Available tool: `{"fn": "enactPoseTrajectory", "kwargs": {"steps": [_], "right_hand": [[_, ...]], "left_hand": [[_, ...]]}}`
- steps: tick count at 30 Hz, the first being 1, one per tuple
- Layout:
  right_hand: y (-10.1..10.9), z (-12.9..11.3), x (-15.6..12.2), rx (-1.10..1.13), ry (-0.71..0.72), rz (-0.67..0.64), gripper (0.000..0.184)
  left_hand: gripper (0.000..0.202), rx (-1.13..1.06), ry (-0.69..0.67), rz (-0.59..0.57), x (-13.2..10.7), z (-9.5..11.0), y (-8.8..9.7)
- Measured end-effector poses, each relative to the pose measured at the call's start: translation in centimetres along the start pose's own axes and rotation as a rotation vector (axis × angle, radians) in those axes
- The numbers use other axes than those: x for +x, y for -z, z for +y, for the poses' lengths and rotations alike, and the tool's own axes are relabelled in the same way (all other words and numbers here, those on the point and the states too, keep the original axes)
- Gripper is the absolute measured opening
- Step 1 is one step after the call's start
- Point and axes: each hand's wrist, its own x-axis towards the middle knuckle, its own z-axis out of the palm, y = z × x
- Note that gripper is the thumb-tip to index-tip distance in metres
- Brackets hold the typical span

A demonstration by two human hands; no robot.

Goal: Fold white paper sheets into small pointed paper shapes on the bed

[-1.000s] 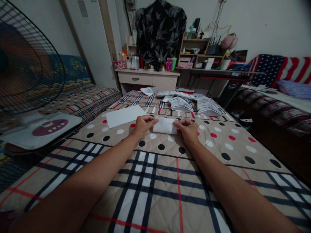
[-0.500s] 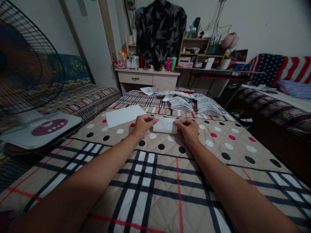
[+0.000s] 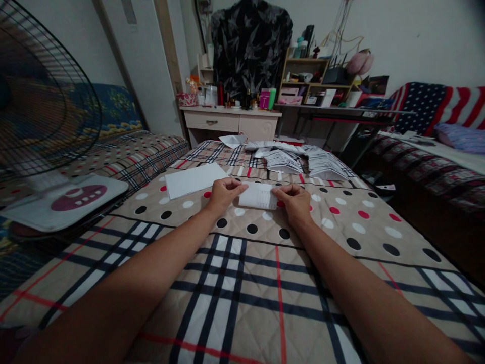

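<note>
My left hand and right hand pinch the paper by its ends — even pressure should keep it square.

Worn on the head, single view. Looks forward and down along the bed, over both forearms. Catches left hand and right hand near centre, at middle distance. Reaches dresser and back wall at far end; cuts off fan close at left edge.
</note>
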Motion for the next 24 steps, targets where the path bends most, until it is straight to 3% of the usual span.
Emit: {"fn": "enactPoseTrajectory", "kwargs": {"steps": [15, 19, 24], "right_hand": [[0.0, 0.1, 0.0, -0.065, -0.021, -0.02, 0.031], [0.1, 0.9, 0.3, -0.258, 0.083, -0.082, 0.023], [-0.1, 0.8, 0.3, -0.741, 0.21, -0.124, 0.01]], "left_hand": [[0.038, 0.0, 0.01, -0.07, -0.4, 0.5, 0.2], [0.028, 0.228, -0.073, -0.089, -0.2, 0.0, 0.1], [0.021, 0.657, -0.241, -0.194, 0.1, -0.5, 0.0]]}}
